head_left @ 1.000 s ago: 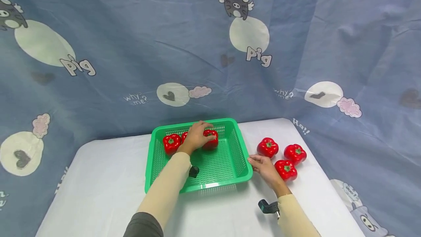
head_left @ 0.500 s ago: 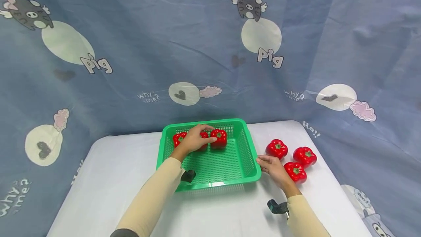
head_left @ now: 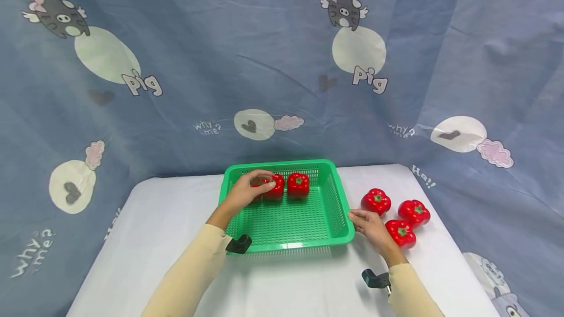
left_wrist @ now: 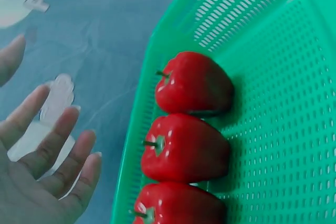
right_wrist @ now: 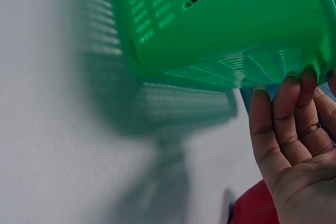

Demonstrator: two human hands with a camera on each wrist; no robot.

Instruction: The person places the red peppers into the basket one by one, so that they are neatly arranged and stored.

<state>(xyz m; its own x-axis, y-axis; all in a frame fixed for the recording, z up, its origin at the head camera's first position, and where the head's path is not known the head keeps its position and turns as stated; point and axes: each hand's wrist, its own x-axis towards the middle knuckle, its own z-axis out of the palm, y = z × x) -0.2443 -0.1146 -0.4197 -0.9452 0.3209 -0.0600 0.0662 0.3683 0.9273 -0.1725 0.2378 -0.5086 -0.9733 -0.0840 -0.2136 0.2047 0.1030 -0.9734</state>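
Three red bell peppers stand in a row along the back of a green plastic basket [head_left: 291, 246]: a right one [head_left: 298, 186], a middle one [head_left: 274, 189] and a left one [left_wrist: 184, 205] partly covered by my hand in the head view. Above the left end of the row is my left hand [head_left: 242, 192], fingers spread and holding nothing; the left wrist view shows a gap between it and the peppers. My right hand [head_left: 370, 226] holds the basket's right rim, its fingertips [right_wrist: 291, 85] against the outer wall just under the edge.
Right of the basket, three more bell peppers lie on the white table [head_left: 282, 283]: a back one [head_left: 376, 201], a far right one [head_left: 414, 213] and a front one [head_left: 401, 234] beside my right hand. A blue printed cloth [head_left: 282, 62] hangs behind the table.
My left hand has drawn away leftward from the right pepper, which now shows whole. The right hand keeps its place at the rim. The head view has shifted, moving the scene rightward.
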